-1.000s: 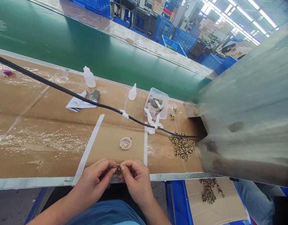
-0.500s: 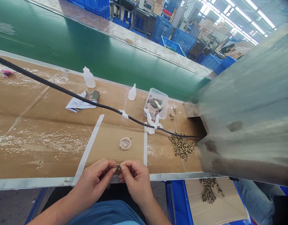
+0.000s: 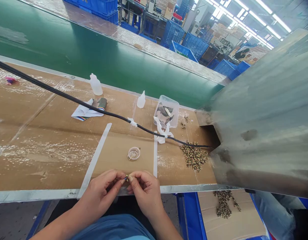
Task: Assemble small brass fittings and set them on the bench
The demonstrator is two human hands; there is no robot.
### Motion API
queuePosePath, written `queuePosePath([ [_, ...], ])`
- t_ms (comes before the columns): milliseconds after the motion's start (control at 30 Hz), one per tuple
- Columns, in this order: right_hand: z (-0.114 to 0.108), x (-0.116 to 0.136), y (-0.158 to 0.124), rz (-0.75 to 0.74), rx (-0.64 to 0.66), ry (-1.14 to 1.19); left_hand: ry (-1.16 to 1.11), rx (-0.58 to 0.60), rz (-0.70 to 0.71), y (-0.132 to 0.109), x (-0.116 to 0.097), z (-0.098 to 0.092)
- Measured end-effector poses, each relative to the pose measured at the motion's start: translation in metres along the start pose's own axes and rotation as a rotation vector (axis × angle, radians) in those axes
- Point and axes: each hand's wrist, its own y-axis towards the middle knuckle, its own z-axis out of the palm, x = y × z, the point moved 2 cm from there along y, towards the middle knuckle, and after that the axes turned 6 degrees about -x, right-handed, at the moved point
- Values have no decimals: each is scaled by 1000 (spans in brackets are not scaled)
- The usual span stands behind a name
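Note:
My left hand (image 3: 101,188) and my right hand (image 3: 145,191) meet at the front of the cardboard-covered bench. Their fingertips pinch a tiny brass-coloured part (image 3: 127,178) with a bit of blue on it, mostly hidden by my fingers. Just beyond them lies a small round clear plastic dish (image 3: 133,153) holding a thin coil of wire. A heap of similar small brass parts (image 3: 194,156) lies to the right of my right hand, out of reach of my fingertips.
A black cable (image 3: 93,107) crosses the bench, taped down in white. Dropper bottles (image 3: 96,84), a clear plastic box (image 3: 167,111) and papers (image 3: 86,112) stand behind. A grey metal chute (image 3: 264,110) looms right, above another heap of parts (image 3: 223,204). A green conveyor belt (image 3: 68,43) runs beyond.
The view has tilted slightly, shifting the bench in the picture. My hands keep the same pinch on the tiny part at the same spot.

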Motion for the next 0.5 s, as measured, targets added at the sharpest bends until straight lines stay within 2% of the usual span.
queuePosePath([
  [500, -1, -1, 0, -2, -4, -18, 5, 5, -4, 0, 3, 2],
])
